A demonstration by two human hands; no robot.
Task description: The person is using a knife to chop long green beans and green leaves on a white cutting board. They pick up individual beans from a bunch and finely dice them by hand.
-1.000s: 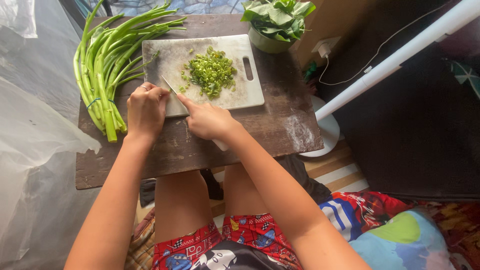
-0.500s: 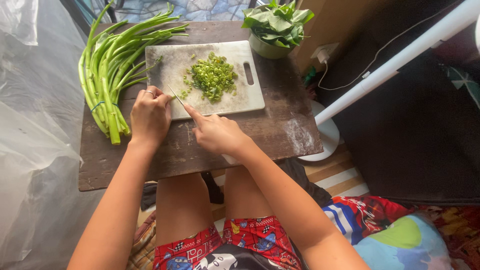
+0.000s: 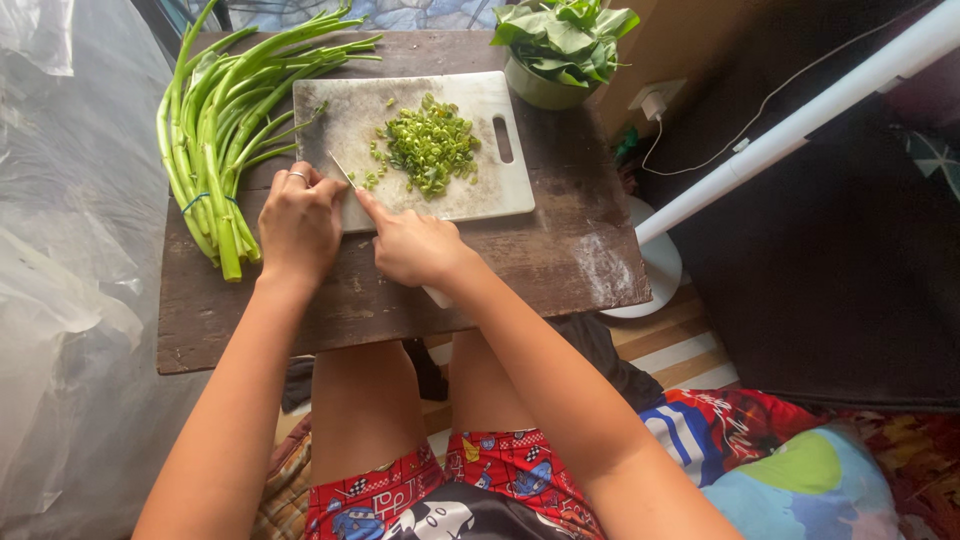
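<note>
- The right hand (image 3: 415, 247) is closed around a knife (image 3: 342, 170), forefinger stretched along its spine; the thin blade angles up-left onto the white cutting board (image 3: 505, 195).
- The left hand (image 3: 297, 222) is curled into a fist at the board's left edge, a ring on one finger; whatever stalk it pins is hidden beneath the knuckles.
- Against half a second ago both hands sit almost where they were, blade still beside the left knuckles, so the chopping looks to be mid-rhythm rather than finished.
- The pile of chopped green stems (image 3: 430, 147) lies mid-board, apart from the blade.
- Uncut long green stalks (image 3: 215, 120) lie left of the board, some tips across its corner.
- Bare dark wooden table (image 3: 560, 260) lies right of and below the board; a bowl of leafy greens (image 3: 555, 45) crowds the far corner.
</note>
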